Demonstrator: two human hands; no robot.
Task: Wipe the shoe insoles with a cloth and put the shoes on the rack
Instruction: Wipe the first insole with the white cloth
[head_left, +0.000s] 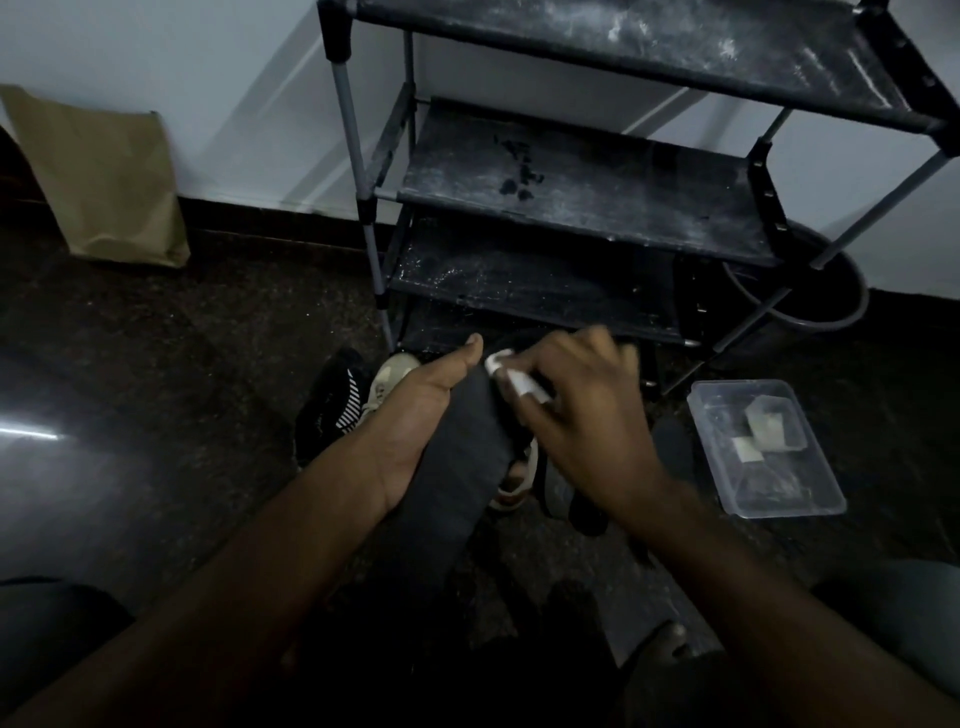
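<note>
My left hand holds a dark grey insole from underneath, thumb along its left edge. My right hand pinches a small white cloth against the insole's top end; the hand is motion-blurred. Under the hands lie a black shoe with white stripes and a beige sneaker, whose heel shows again below the insole. A black, dusty shoe rack with several shelves stands just behind, against the wall.
A clear plastic box with white pieces inside sits on the dark floor at the right. A dark round bucket stands behind the rack's right leg. A brown paper bag leans on the wall at left.
</note>
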